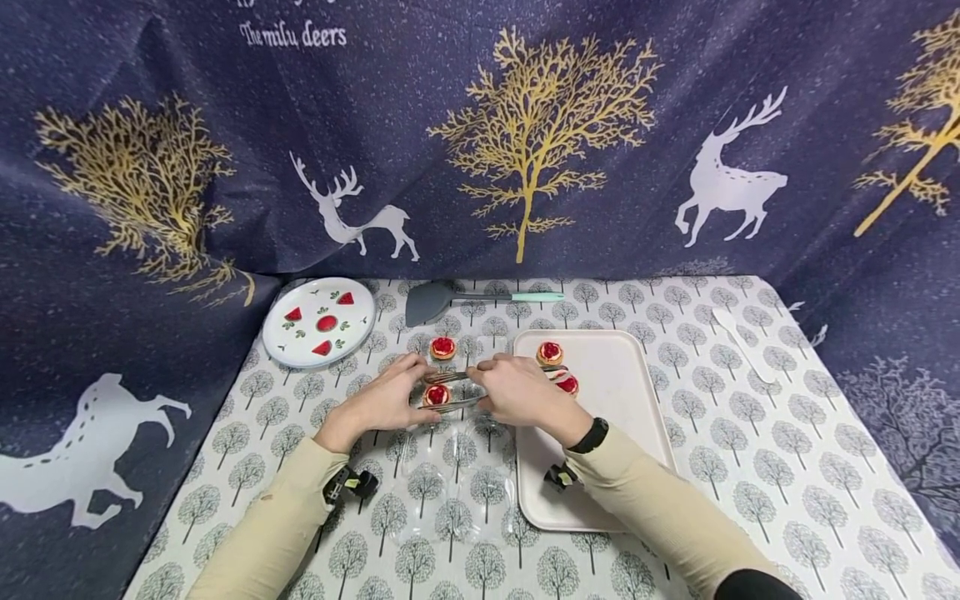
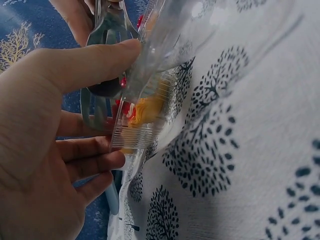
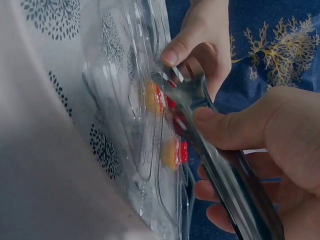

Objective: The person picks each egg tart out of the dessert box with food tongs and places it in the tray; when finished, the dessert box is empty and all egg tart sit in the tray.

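My right hand [image 1: 525,392] grips metal tongs [image 3: 207,135], their jaws spread on either side of a small tart [image 1: 437,395] topped with red fruit. That tart sits in a clear plastic container [image 2: 137,135]. Another red-topped tart [image 1: 442,347] is just behind it, also in the container. My left hand [image 1: 384,398] is at the container's left side, thumb and fingers spread and touching its rim. In the left wrist view, its thumb reaches across in front of the tongs.
A pale rectangular tray [image 1: 600,433] lies under my right forearm, with tarts [image 1: 550,353] near its back left corner. A watermelon-patterned plate [image 1: 307,304] stands back left. Behind is a grey spatula [image 1: 429,303] with a green handle. A white utensil [image 1: 742,343] lies right.
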`<state>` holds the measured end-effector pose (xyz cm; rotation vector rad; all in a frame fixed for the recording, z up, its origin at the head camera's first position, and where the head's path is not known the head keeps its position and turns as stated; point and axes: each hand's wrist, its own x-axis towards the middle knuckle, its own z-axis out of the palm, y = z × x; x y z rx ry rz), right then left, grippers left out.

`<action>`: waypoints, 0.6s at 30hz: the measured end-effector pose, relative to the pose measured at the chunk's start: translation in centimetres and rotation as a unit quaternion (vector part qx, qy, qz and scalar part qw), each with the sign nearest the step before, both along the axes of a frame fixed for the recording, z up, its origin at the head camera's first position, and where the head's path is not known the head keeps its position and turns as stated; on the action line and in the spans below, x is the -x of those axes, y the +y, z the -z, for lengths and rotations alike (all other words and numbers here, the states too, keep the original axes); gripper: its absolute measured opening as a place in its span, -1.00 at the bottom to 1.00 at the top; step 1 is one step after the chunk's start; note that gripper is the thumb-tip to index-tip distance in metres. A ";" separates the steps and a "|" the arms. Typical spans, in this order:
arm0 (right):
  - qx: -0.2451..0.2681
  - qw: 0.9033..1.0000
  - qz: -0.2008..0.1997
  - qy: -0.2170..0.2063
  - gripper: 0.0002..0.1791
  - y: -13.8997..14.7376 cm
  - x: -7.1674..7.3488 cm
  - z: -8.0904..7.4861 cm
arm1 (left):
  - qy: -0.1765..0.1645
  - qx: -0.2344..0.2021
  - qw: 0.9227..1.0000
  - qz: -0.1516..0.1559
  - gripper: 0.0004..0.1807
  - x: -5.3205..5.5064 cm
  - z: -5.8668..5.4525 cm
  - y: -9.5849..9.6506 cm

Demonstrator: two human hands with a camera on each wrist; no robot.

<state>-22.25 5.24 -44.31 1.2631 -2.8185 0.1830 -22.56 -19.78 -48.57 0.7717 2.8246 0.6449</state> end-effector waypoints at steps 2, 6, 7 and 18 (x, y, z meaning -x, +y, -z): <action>-0.006 1.000 0.001 -0.001 -0.55 -0.2 0.0 0.0 | 0.002 0.001 1.000 0.001 -0.14 0.0 0.0 0.0; -0.020 1.000 0.004 -0.001 -0.58 -0.5 -0.1 0.0 | 0.002 0.001 1.000 0.001 -0.13 0.0 0.0 0.0; -0.023 1.000 0.004 0.000 -0.58 -0.5 -0.1 0.1 | 0.002 0.001 1.000 0.001 -0.13 0.0 0.0 0.0; -0.036 0.999 0.014 -0.003 -0.58 -0.9 -0.1 0.4 | 0.002 -0.004 1.000 0.003 -0.13 0.0 0.0 0.0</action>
